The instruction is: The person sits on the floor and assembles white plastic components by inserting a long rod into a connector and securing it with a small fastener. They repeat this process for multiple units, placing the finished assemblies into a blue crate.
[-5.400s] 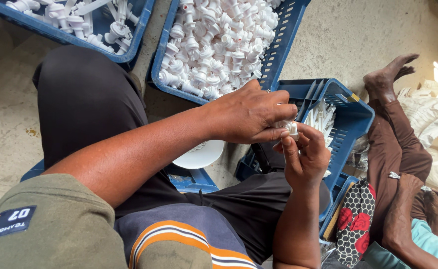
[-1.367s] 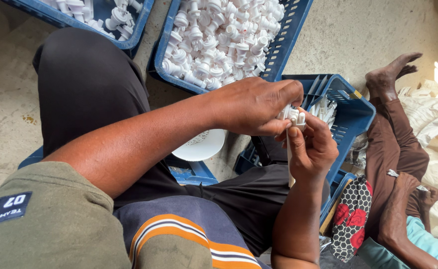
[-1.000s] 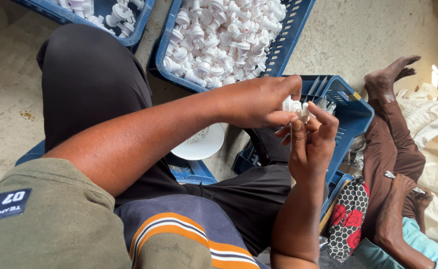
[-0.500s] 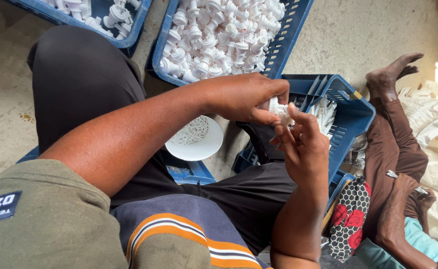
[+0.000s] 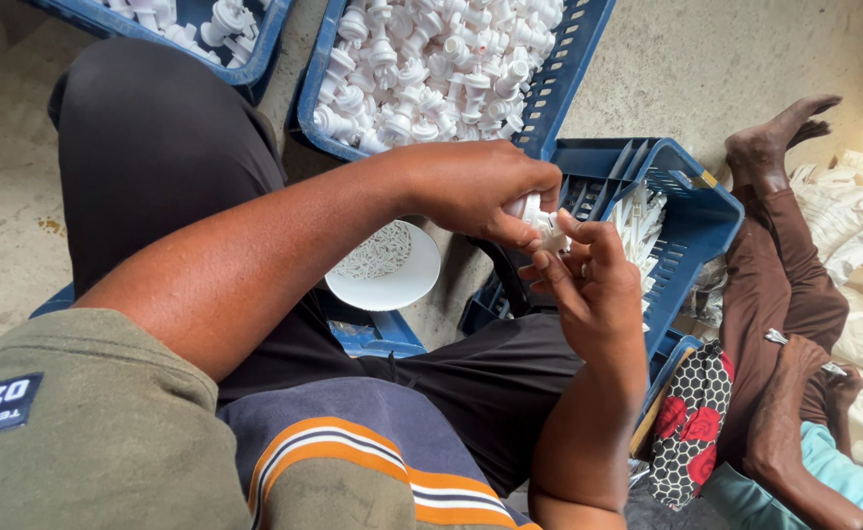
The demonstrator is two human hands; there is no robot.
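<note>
While my left hand (image 5: 475,186) closes around the small white plastic piece (image 5: 539,218), my right hand (image 5: 588,285) comes up from below with its fingertips pinched on the piece's lower end, so the part sits between the two hands, just over my lap. Most of it is hidden under my left fingers; only a white nub and a bit of collar show past them.

I judge it very light and stiff, a moulded part with smooth, slightly slick faces, so it could squirt out of a loose pinch. The safest hold seems to be on the wider collar, thumb against forefinger, leaving the thin end free. It looks thin-walled enough that a hard squeeze might crack or bend it, so a firm but small grip suits it better than a fist.

Beyond my left hand stands a blue crate (image 5: 569,88) heaped with similar white parts (image 5: 431,59). Just past my right hand is a second blue crate (image 5: 691,211) holding thin white tubes (image 5: 642,211). Below my left wrist, near my knee, rests a white round dish (image 5: 384,267) with a few tiny pieces in it. To the right of my right hand, another person's legs (image 5: 780,285) stretch out on the floor.
</note>
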